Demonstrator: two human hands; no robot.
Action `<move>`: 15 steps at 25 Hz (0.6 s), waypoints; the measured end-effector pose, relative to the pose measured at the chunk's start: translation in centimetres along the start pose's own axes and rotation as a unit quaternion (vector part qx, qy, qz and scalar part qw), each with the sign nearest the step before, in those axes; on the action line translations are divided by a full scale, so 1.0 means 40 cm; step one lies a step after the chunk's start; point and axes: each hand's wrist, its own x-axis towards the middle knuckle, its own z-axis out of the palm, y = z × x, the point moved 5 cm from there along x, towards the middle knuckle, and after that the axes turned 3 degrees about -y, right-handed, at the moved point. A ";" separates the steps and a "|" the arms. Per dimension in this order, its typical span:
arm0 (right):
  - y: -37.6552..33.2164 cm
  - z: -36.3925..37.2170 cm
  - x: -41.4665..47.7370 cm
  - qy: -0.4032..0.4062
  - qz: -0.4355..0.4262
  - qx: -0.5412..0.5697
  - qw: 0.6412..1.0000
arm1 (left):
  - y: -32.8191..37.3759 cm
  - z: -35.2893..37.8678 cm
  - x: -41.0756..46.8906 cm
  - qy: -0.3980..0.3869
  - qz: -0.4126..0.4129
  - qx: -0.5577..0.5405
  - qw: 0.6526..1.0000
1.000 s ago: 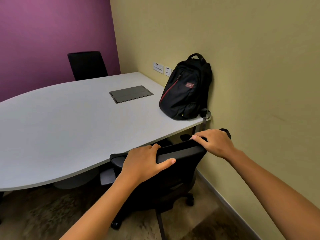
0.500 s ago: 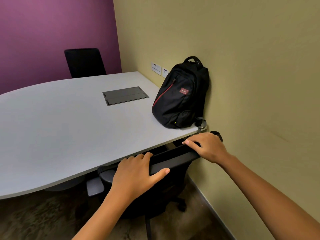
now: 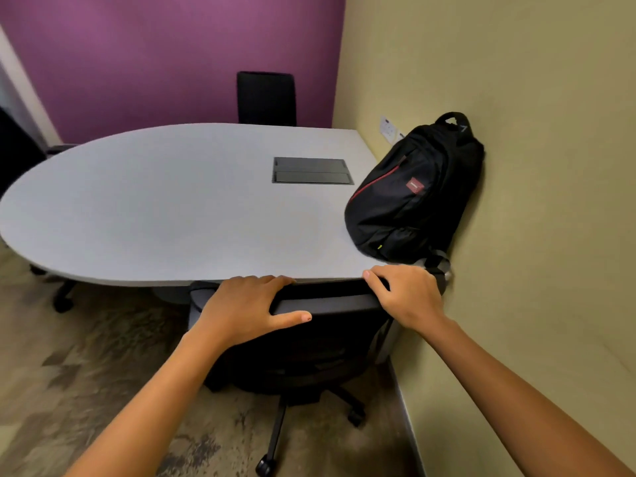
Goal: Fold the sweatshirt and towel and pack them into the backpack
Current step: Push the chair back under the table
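Currently, office chair was gripped at the table edge.
Left hand and right hand were curled over its top rail. Backpack was noted at 1 o'clock, leaned on the wall near the table rim; sweatshirt and towel were not sighted. Risk judged: the dangling strap beside the right hand could be snagged, and the bag dragged off.

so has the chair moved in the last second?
Yes. The chair has rolled in toward the table; its backrest now meets the table edge.
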 end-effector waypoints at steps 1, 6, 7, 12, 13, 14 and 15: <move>0.006 -0.002 0.003 0.003 -0.003 0.003 1.000 | 0.005 -0.002 0.005 -0.005 -0.003 -0.002 1.000; 0.024 -0.006 0.015 0.023 -0.002 0.011 1.000 | 0.018 -0.011 0.026 -0.010 -0.007 -0.014 1.000; 0.026 -0.004 0.019 0.021 -0.001 0.016 1.000 | 0.014 -0.009 0.031 -0.010 -0.005 -0.014 1.000; 0.038 0.010 0.046 0.025 0.000 0.015 1.000 | -0.011 0.001 0.067 -0.008 -0.005 -0.024 1.000; 0.042 0.013 0.053 0.022 0.002 0.014 1.000 | -0.017 0.003 0.077 -0.009 -0.006 -0.026 1.000; 0.047 0.017 0.062 0.017 0.005 0.013 1.000 | -0.024 0.005 0.088 -0.009 -0.007 -0.030 0.999; 0.051 0.021 0.071 0.013 0.009 0.011 1.000 | -0.030 0.006 0.100 -0.011 -0.009 -0.034 0.999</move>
